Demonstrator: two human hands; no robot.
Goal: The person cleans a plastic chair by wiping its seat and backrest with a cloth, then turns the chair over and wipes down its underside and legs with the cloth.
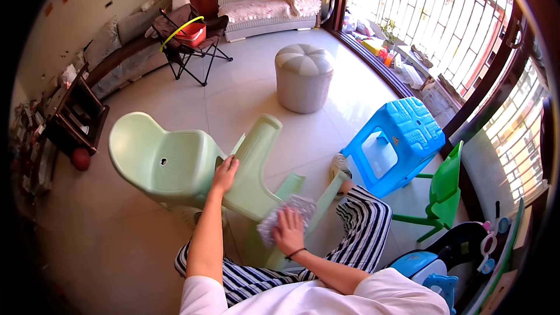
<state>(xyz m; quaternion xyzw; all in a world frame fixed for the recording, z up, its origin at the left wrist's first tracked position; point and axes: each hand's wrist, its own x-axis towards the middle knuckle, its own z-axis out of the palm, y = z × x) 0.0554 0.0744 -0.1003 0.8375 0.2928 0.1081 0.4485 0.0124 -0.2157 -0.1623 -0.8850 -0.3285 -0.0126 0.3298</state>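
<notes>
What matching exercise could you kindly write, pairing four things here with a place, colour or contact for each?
1. cloth
2. pale green chair
3. red basket
4. plastic stool

A. on the folding chair
B. under the right hand
C. bright blue
D. touched by the left hand

Pairs: 1-B, 2-D, 3-A, 4-C

The left hand (225, 175) rested on a pale green plastic chair (160, 160) in front of the person's striped trousers (364, 219), while the right hand (288, 234) lay spread over a greyish cloth (302, 203) — blurred — against the chair. On the right stood a blue stool (412, 118) beside a bright green chair (446, 192); farther off were a round pouffe (304, 81) and a dark folding chair (169, 23) bearing a red basket (191, 35).
</notes>
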